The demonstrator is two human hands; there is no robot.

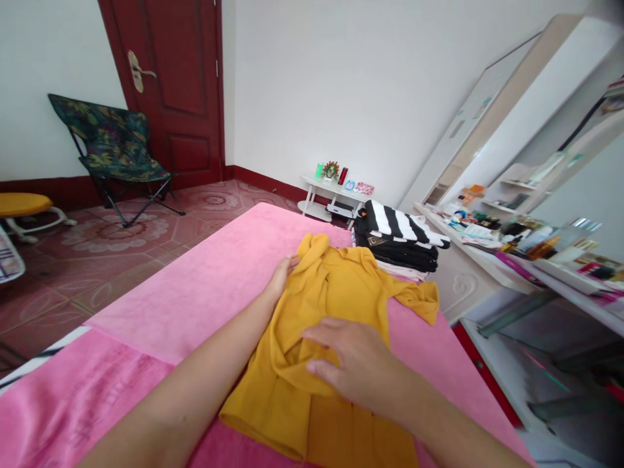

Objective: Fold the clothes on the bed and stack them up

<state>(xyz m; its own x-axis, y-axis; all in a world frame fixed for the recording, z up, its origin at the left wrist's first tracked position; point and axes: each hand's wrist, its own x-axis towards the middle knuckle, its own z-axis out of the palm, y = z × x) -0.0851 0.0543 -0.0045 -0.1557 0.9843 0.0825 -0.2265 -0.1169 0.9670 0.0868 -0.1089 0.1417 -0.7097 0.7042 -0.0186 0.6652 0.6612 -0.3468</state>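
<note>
A mustard-yellow long-sleeved garment (355, 286) lies spread on the pink bed cover (195, 279). One sleeve stretches out to the right, and loose folds cross its middle. My left hand (281, 276) is at the garment's upper left edge, fingers closed on the fabric there; the fingertips are partly hidden. Over the lower middle is my right hand (355, 364), palm down, thumb and fingers apart above a bunched fold. Whether its fingertips press on the cloth is hard to see.
A stack of folded clothes (397, 237), black-and-white striped on top, sits at the bed's far right corner. To the right stands a cluttered dressing table (507, 273). Beyond are a low white stand (316, 188), a camouflage folding chair (121, 149) and a yellow stool (22, 205).
</note>
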